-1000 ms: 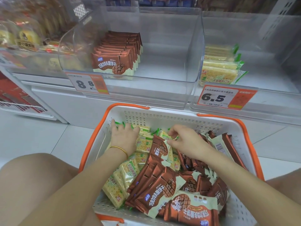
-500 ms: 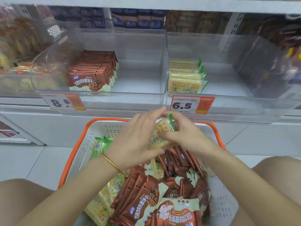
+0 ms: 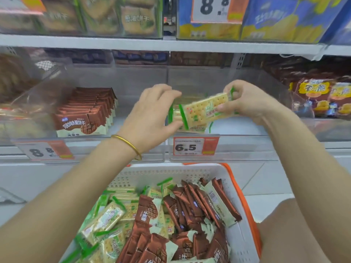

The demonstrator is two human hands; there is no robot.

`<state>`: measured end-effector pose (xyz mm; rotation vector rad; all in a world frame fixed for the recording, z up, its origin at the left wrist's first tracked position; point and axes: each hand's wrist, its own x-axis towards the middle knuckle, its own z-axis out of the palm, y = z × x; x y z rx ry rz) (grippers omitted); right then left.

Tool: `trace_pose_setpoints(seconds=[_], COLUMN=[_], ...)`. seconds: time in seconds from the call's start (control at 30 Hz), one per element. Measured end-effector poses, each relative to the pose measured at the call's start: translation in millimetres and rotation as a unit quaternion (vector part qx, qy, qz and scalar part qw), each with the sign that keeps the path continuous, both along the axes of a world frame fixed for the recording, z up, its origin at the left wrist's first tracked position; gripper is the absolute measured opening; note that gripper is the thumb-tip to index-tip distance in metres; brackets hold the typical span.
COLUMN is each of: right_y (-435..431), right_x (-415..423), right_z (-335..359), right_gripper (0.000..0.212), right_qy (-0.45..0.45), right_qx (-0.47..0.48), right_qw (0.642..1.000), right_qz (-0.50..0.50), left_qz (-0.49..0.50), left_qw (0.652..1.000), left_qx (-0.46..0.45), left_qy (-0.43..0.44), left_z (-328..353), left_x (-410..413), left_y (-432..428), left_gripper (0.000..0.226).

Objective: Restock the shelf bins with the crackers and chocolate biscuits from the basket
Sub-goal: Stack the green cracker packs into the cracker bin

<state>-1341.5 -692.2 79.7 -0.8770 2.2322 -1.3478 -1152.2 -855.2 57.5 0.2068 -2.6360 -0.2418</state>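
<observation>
A cracker packet (image 3: 205, 109) hangs at the right bin's (image 3: 247, 126) open front, the left hand (image 3: 150, 114) pinching one end and the right hand (image 3: 247, 101) the other. A few crackers (image 3: 193, 128) sit at that bin's left, with bare floor rightward. Chocolate biscuits (image 3: 85, 114) line the left bin (image 3: 133, 88). The basket (image 3: 171, 168) below holds both kinds.

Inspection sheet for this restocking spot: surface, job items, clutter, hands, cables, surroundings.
Surface: white tiled floor under the basket.
Job's things: cracker pack held up in front of the right bin, above the 6.5 price tag; basket holds loose crackers and chocolate biscuit packs; left bin has a row of chocolate biscuits.
Clutter: nothing seen.
Hands: left hand pinches the pack's left end; right hand pinches its right end.
Cables: nothing seen.
Surroundings: upper shelf with other snack packs; bagged snacks to the right.
</observation>
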Motion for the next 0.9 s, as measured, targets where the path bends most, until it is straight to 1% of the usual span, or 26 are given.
trace_pose_setpoints(seconds=[0.07,0.17,0.2,0.23,0.27,0.3,0.33,0.37,0.4,0.47,0.57,0.67,0.8,0.9], right_y=[-17,-41,-46,-49,-50,-50,-50,-50,-51,-55,-67,-74,-71,-67], right_x=[-5,-4,-5,-5,-7,-7,-7,-8,-9,-9,-4,-1,-4,-4], right_z=[-15,-31,-33,-34,-34,-35,-36,-37,-39,-45,-52,-58,-58,-56], right_gripper=[0.037,0.039,0.04,0.04,0.039,0.038,0.038,0.038,0.038,0.039,0.052,0.068,0.076,0.078], right_qy=[0.004,0.022,0.049,0.098,0.163,0.228,0.268,0.279,0.268,0.216,0.156,0.122,0.068,0.054], right_qx=[0.09,0.152,0.17,0.211,0.271,0.332,0.376,0.397,0.4,0.371,0.315,0.297,0.298,0.302], right_qw=[0.995,0.987,0.984,0.972,0.949,0.915,0.887,0.874,0.876,0.903,0.935,0.945,0.95,0.95], right_qz=[0.037,0.044,0.035,0.025,0.014,0.001,-0.013,-0.022,-0.022,-0.016,-0.037,-0.059,-0.06,-0.052], left_qz=[0.006,0.019,0.019,0.018,0.016,0.013,0.011,0.011,0.011,0.011,0.012,0.012,0.009,0.006], left_qw=[1.0,0.999,0.999,0.999,0.999,0.999,0.999,0.999,0.999,0.998,0.998,0.998,0.998,0.998], left_qx=[0.017,0.043,0.046,0.046,0.044,0.043,0.043,0.046,0.05,0.054,0.056,0.056,0.054,0.06], left_qy=[0.001,0.01,0.013,0.015,0.015,0.016,0.016,0.016,0.016,0.018,0.018,0.015,0.018,0.027], left_z=[-15,-27,-29,-30,-32,-32,-33,-33,-33,-33,-32,-32,-34,-36], left_x=[3,7,8,8,8,8,7,6,6,5,4,5,7,10], left_y=[1,5,5,5,5,5,5,5,5,6,7,8,7,7], left_gripper=[0.055,0.05,0.049,0.049,0.049,0.049,0.049,0.048,0.048,0.047,0.046,0.046,0.043,0.045])
